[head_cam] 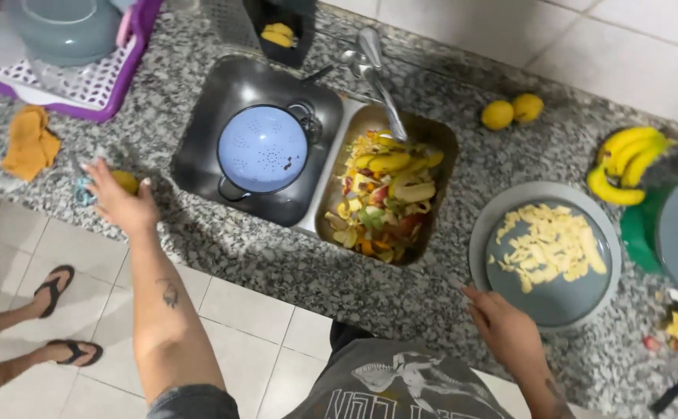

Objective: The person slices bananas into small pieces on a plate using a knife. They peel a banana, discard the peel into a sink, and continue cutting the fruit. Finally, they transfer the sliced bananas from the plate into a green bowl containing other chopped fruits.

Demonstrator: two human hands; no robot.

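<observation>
While left hand [121,203] covers yellow sponge [126,181] (counter edge), right hand [507,332] well apart

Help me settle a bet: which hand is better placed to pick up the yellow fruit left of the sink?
Left. The left hand already rests on the yellow fruit, while the right hand sits by the grey plate.

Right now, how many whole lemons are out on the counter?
2 for sure: two lemons touching, right of the tap. The left hand covers a yellow thing that may be a third; cannot tell.
</observation>
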